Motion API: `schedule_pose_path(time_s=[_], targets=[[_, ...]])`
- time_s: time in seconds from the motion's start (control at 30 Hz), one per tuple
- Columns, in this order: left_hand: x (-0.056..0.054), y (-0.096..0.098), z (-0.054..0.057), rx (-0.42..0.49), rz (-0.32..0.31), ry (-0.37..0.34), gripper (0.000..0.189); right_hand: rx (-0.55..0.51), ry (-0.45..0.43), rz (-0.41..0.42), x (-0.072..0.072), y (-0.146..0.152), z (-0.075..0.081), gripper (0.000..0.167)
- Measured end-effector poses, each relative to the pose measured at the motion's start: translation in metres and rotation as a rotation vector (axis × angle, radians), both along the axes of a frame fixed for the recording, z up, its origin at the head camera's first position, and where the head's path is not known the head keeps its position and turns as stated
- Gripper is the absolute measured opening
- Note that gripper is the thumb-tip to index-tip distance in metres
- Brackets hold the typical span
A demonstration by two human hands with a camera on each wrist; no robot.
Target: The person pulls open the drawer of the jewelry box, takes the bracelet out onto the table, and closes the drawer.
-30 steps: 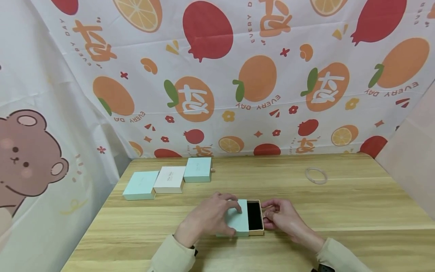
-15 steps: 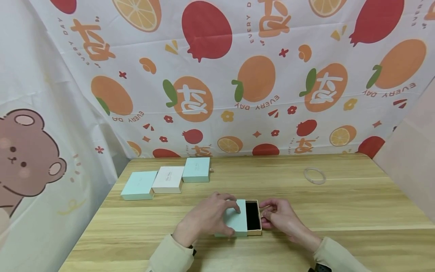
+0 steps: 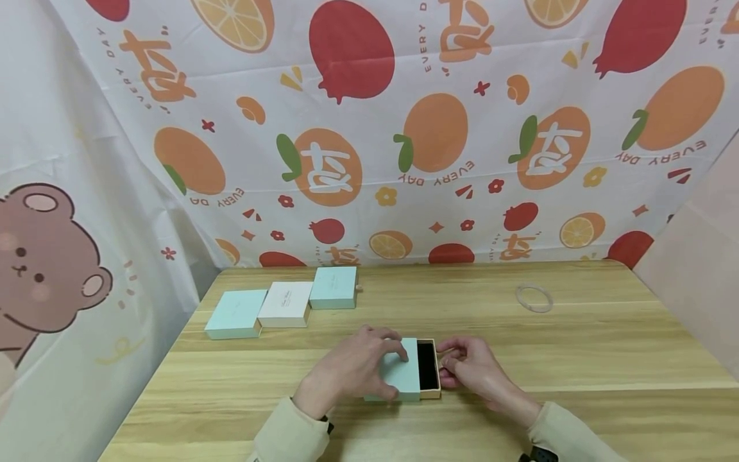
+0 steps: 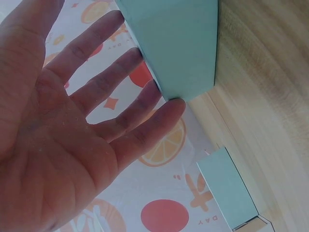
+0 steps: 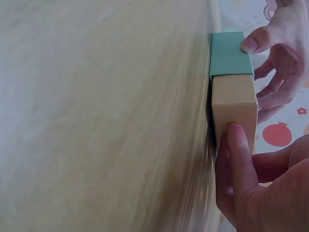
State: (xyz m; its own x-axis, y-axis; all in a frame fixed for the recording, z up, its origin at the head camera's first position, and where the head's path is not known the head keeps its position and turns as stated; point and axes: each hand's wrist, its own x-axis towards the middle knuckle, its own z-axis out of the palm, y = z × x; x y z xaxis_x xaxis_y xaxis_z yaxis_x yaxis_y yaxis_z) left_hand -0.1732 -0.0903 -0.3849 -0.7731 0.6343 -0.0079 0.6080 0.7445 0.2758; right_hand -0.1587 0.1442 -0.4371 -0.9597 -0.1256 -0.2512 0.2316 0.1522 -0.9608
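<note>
In the head view, my left hand [image 3: 352,369] holds the mint-green sleeve [image 3: 398,370] of a small drawer box on the table. The right wrist view shows its thumb [image 5: 256,39] on the sleeve's near side and other fingers across the top. From the sleeve's right end sticks out the box's drawer [image 3: 428,369], tan outside with a black lining. My right hand [image 3: 476,369] has its fingers against that end; in the right wrist view one fairly straight finger [image 5: 236,140] presses the tan end face [image 5: 235,116]. Any pull tab there is hidden.
Three closed boxes stand at the back left: a mint one [image 3: 237,311], a white one [image 3: 287,301] and another mint one [image 3: 335,285] with a small tab. A pale ring [image 3: 534,298] lies at the back right of the wooden table [image 3: 606,359]. Behind hangs fruit-print cloth [image 3: 369,160].
The drawer has slid slightly left, further into the sleeve, and my right hand has moved left with it. My left hand stays on the sleeve. The view has shifted a little.
</note>
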Motion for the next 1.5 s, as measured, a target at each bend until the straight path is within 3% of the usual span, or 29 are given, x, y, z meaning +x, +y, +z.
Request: schedule_pose_path(time_s=[1.17,1.5], targets=[[0.0,-0.001,0.0,0.005,-0.001,-0.008,0.042,0.017,-0.002,0.009,-0.001,-0.012,0.005,0.025],[0.0,-0.001,0.001,0.01,-0.001,-0.012,0.042,0.021,0.007,-0.001,-0.003,-0.014,0.001,0.025]])
